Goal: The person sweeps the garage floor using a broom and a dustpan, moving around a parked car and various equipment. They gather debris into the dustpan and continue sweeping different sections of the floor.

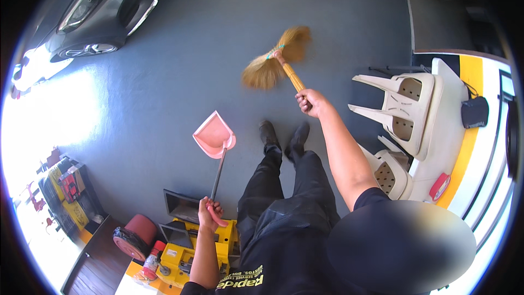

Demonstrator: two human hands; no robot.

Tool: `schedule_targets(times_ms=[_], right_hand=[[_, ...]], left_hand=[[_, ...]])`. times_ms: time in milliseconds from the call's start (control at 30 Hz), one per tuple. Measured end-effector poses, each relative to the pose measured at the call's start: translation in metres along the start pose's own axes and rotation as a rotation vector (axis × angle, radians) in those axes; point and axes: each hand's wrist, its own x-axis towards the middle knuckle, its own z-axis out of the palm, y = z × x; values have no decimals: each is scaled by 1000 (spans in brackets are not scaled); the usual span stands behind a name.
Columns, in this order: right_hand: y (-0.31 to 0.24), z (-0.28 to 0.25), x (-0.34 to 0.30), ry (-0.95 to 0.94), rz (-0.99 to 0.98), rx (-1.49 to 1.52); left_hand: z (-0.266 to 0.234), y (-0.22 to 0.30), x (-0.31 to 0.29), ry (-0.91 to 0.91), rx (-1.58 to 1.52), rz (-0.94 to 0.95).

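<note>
My right hand (310, 102) is closed round the bamboo-like handle of a soft straw broom (263, 72). The broom's tan bristles fan out to both sides over the grey floor, ahead of my feet. At the lower left my left hand (209, 214) grips the curved pink end of a long-handled dustpan (214, 134). Its dark shaft runs forward to a pink pan, which lies at or just above the floor to the left of my shoes. A gap separates the pan from the broom. Whether any dirt lies in the pan, I cannot tell.
A dark car (98, 16) stands at the far left. Cream plastic chairs (409, 114) rest against a white table (439, 104) on the right. Yellow equipment (188, 257) sits close by my left arm, beside a dark red round container (136, 235) and a tool rack (71, 196).
</note>
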Motion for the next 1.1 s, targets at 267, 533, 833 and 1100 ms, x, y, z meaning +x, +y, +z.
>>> schedule_targets(times_ms=[267, 533, 833, 1100], right_hand=[[58, 4, -117, 92, -91, -411], [6, -35, -208, -122, 154, -1356], [66, -13, -7, -116, 407, -1207], [-109, -46, 60, -41, 197, -1140]], left_hand=[[36, -3, -27, 143, -206, 226], [107, -31, -36, 279, -445, 381], [156, -51, -75, 382, -409, 302], [154, -69, -77, 284, -415, 203]])
